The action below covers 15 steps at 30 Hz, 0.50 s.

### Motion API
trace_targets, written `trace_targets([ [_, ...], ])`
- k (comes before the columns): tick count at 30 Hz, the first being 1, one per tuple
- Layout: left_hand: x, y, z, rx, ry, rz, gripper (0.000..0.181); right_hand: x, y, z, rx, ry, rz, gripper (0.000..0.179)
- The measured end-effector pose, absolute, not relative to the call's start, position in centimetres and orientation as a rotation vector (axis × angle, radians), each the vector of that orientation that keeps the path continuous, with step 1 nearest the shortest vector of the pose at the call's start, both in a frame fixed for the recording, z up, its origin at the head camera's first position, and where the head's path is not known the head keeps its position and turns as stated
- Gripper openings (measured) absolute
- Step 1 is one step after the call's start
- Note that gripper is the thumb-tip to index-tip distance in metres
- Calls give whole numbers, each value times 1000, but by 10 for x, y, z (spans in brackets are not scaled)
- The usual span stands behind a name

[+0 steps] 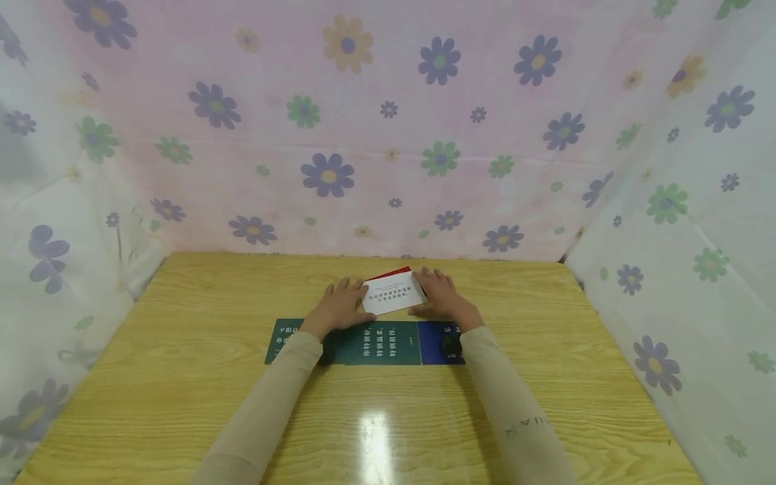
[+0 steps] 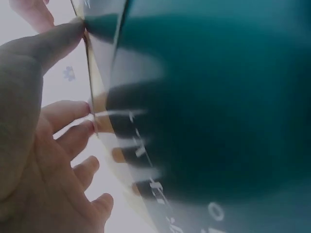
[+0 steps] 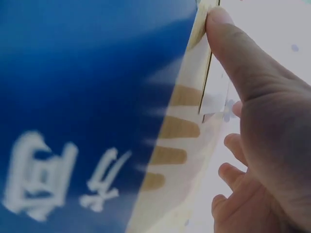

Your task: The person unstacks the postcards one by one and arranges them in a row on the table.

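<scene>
A white card (image 1: 394,291) printed with lines of dark text lies at a slant between the two hands, with the edge of a red card (image 1: 388,274) showing behind it. My left hand (image 1: 338,306) holds the white card by its left end, the thumb at the lower corner and the index finger higher up. On the right end, my right hand (image 1: 441,296) holds it the same way, thumb near the lower corner. In both wrist views the other fingers are spread and bent beyond the card's edge.
Nearer than the hands, dark green cards (image 1: 400,343) with white writing lie in a row, ending in a blue card (image 1: 432,343) on the right. The forearms pass over this row. A flowered curtain (image 1: 376,135) closes off the wooden table (image 1: 200,350) behind and at the sides.
</scene>
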<state>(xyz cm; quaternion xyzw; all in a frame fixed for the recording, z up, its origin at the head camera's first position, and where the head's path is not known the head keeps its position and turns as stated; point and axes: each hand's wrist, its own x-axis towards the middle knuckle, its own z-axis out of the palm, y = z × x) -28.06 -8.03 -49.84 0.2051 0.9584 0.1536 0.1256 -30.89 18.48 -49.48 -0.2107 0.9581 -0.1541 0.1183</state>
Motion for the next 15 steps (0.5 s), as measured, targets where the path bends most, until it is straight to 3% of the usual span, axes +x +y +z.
trace_targets([
  [7,-292,-83,-497,585,2722,510,79,-325,192,-491,-560,2761,-401,103],
  [15,-290,-85,-498,602,2687,592,76,-328,195,-498,-549,2734,-383,100],
])
